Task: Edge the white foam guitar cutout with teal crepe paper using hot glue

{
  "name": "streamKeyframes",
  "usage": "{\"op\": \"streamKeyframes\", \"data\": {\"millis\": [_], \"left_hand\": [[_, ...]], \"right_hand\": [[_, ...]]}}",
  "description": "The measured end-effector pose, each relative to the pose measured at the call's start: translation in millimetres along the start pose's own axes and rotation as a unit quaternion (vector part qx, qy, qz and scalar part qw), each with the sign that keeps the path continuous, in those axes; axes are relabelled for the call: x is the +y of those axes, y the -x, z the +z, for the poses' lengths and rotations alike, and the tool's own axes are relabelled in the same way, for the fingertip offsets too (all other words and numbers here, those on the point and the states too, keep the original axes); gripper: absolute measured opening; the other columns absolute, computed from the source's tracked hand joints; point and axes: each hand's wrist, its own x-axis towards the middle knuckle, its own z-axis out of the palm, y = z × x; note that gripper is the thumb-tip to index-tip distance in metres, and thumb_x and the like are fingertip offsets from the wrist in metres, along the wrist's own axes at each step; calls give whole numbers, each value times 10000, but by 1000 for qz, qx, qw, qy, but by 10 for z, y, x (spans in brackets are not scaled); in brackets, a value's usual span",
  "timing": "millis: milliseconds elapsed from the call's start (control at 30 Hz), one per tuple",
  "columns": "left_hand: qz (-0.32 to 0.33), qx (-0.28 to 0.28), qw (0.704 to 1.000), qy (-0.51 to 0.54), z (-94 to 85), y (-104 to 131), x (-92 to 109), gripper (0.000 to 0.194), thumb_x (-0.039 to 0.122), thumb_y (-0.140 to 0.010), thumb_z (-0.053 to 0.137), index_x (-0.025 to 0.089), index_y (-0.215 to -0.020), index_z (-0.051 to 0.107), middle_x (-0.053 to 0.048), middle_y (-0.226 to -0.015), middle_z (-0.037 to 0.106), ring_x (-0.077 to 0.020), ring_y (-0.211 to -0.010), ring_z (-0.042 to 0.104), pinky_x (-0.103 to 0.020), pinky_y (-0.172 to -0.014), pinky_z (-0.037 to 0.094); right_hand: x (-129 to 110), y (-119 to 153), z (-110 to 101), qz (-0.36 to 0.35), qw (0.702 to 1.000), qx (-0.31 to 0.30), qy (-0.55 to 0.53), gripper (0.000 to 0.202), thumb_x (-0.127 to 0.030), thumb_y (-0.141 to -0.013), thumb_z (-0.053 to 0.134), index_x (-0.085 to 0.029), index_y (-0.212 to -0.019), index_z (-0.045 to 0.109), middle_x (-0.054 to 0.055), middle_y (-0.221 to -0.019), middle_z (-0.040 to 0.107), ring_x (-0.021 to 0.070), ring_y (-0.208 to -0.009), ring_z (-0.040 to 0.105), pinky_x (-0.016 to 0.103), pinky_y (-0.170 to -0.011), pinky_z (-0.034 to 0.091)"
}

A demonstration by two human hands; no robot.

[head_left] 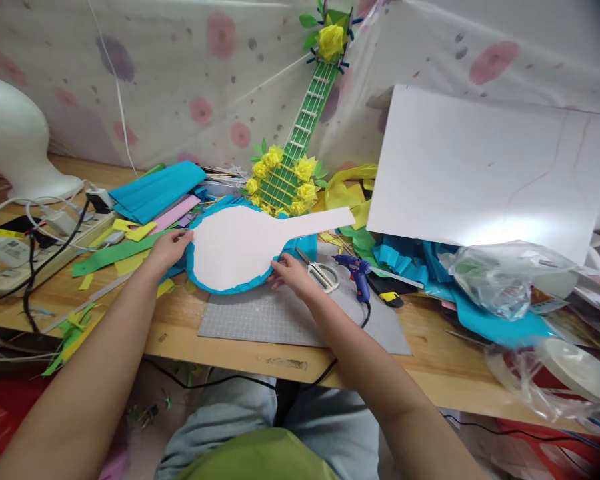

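Note:
A white guitar-shaped board (237, 247) is held tilted above the grey cutting mat (260, 320), with blue crepe paper (220, 289) folded around the edge of its round body. Its bare neck points right. My left hand (173, 245) pinches the left edge of the body. At the lower right edge, my right hand (291, 272) grips the board with bent fingers. Scissors with white handles (325, 277) lie just right of that hand. A blue glue gun (359, 273) rests farther right on the mat.
A green paper guitar with yellow roses (307, 113) leans at the back. To the right stand a large white board (480, 173) and crumpled plastic bags (500, 280). Blue crepe paper (160, 190), paper scraps and a power strip (50, 247) with cables crowd the left.

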Motion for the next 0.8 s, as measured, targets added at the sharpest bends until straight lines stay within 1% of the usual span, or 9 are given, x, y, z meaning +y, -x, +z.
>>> {"op": "streamKeyframes", "data": {"millis": [167,267,333,400,533,600,667,733,800], "left_hand": [[67,-87,993,-39,78,162,213,372,525,-728,476,171,-798,571,-6,-648,580,-156,-558,541,-275,-556,445],[88,-95,988,-84,246,348,254,365,524,-782,400,185,-770,537,-4,-606,566,-173,-562,547,-293,-583,440],[90,-136,983,-82,341,455,256,378,539,-780,401,188,-780,541,-17,-639,596,-192,-620,577,-300,-619,448],[84,-148,983,-68,393,509,262,427,565,-787,367,188,-831,563,-37,-728,632,-208,-704,596,-301,-646,456],[91,-146,984,-52,425,499,325,475,557,-812,302,177,-905,570,-60,-883,637,-210,-768,589,-306,-665,469],[121,-123,982,-80,465,505,369,427,511,-827,305,173,-871,562,-79,-898,630,-229,-825,583,-336,-732,462],[139,-53,983,-108,536,553,404,369,444,-852,288,180,-853,547,-105,-926,622,-257,-924,568,-366,-807,433],[129,7,984,-122,617,631,419,321,387,-865,277,189,-856,530,-118,-926,614,-271,-961,564,-373,-820,419],[118,23,984,-132,677,705,412,290,356,-867,281,197,-840,522,-111,-871,612,-270,-919,580,-365,-790,422]], "right_hand": [[-115,-15,-311,-93,986,78,117,130,-326,-824,471,-214,-888,477,1,-697,547,142,-614,577,222,-439,454],[-160,-72,-443,-166,958,176,157,284,-392,-849,390,-218,-1057,474,59,-897,584,184,-786,578,306,-639,490],[-188,-103,-511,-228,933,218,171,333,-405,-862,351,-210,-1105,468,91,-1025,575,208,-925,546,359,-796,450],[-216,-126,-570,-260,922,221,185,352,-415,-865,332,-201,-1101,482,102,-1079,566,222,-989,515,383,-871,400],[-260,-163,-643,-248,926,199,205,350,-412,-857,324,-189,-1048,514,99,-1046,582,225,-971,515,381,-884,379],[-276,-177,-645,-234,929,196,210,346,-399,-859,311,-184,-1031,519,99,-1030,589,225,-965,523,376,-881,381],[-287,-186,-627,-223,931,195,212,353,-396,-869,294,-186,-1050,513,100,-1056,587,228,-992,525,370,-886,382],[-294,-193,-603,-221,930,206,209,370,-414,-881,286,-199,-1102,492,98,-1119,572,229,-1049,513,367,-906,375],[-300,-207,-584,-222,925,226,208,389,-436,-894,269,-219,-1144,472,89,-1159,558,226,-1088,502,366,-924,368]]}}
